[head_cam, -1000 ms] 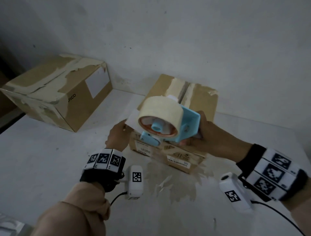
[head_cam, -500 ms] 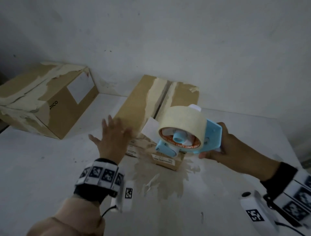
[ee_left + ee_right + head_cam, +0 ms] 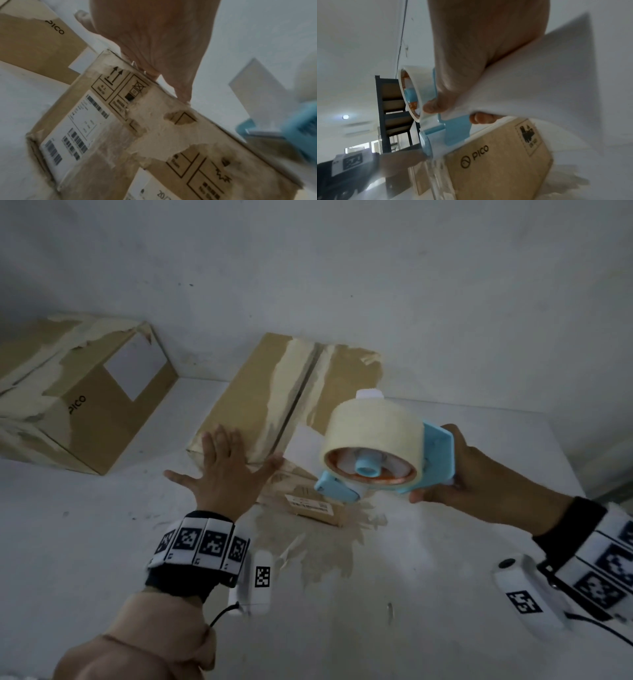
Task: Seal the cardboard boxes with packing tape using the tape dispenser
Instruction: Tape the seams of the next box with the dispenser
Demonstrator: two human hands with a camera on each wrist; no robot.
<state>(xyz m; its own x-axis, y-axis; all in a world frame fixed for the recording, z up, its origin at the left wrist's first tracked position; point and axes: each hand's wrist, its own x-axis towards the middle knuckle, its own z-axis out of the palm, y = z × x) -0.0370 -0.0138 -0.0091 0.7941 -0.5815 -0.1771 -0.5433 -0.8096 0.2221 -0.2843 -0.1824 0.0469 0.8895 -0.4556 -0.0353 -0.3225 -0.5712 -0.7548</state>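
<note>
A brown cardboard box (image 3: 284, 392) with torn tape along its top seam stands in the middle of the white table. My left hand (image 3: 222, 470) lies flat with spread fingers on the box's near left corner (image 3: 120, 102). My right hand (image 3: 459, 474) grips the light blue tape dispenser (image 3: 387, 453) by its handle, holding it above the box's near right edge. The dispenser carries a wide beige tape roll (image 3: 376, 426) with a loose tape end hanging toward the box. In the right wrist view my fingers curl round the blue dispenser frame (image 3: 455, 129) above the box's side (image 3: 496, 162).
A second, larger cardboard box (image 3: 78, 395) with peeled tape stands at the far left against the wall. A white wall (image 3: 342, 268) closes the back of the table. Torn tape residue (image 3: 318, 546) stains the table (image 3: 102, 542) in front of the box. A dark shelf rack (image 3: 392, 108) shows behind.
My left hand has gone from gripping the box's near left corner to lying flat and spread on its top. My right hand has carried the dispenser rightward, off the box top.
</note>
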